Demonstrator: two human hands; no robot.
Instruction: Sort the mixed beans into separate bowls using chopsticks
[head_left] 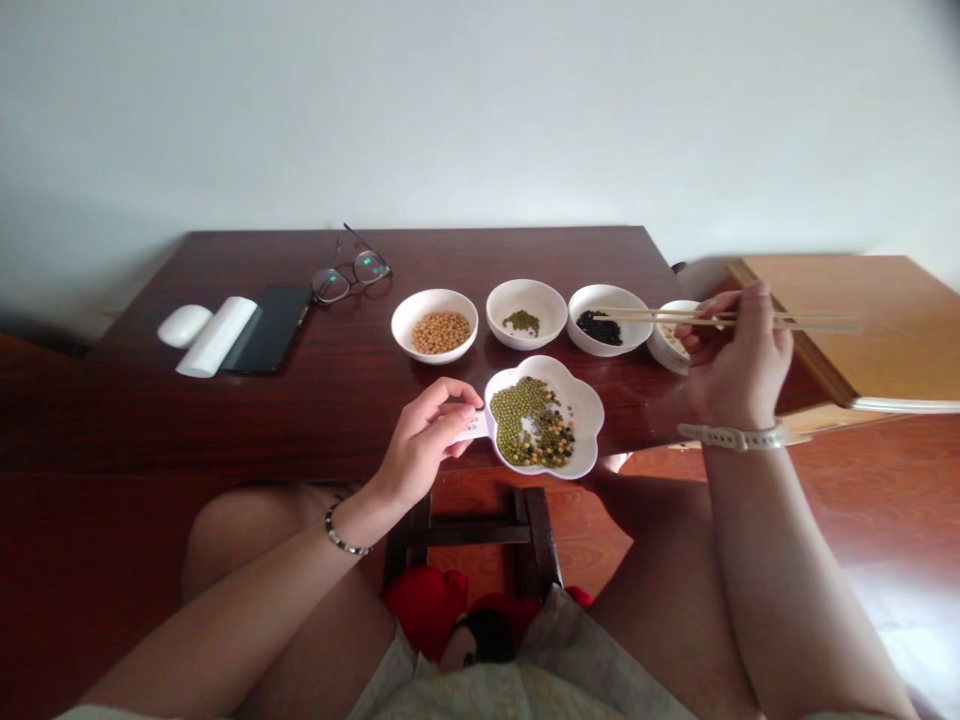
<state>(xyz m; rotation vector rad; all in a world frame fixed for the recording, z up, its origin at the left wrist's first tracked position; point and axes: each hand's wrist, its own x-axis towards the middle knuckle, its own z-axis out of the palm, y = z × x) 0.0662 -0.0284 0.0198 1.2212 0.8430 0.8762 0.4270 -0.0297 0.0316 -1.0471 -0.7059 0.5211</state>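
My left hand [427, 437] is closed on the handle of a white flower-shaped dish [589, 412], which holds green beans mixed with black and yellow ones at the table's front edge. In my right hand [739, 365] is a pair of chopsticks [660, 316], their tips over a white bowl [628, 296] of black beans [600, 328]. Whether the tips grip a bean is too small to tell. Left of that bowl stands a white bowl [551, 330] with a few green beans [521, 321], then a white bowl [405, 325] of yellow soybeans [440, 332]. My right hand partly hides another bowl [660, 350] with pale contents.
Eyeglasses [351, 280] lie at the back left of the dark table [465, 255]. Left of them are a black flat device [270, 330], a white cylinder-like object [219, 337] and a white rounded case [184, 326]. A lighter wooden surface [877, 320] stands at the right.
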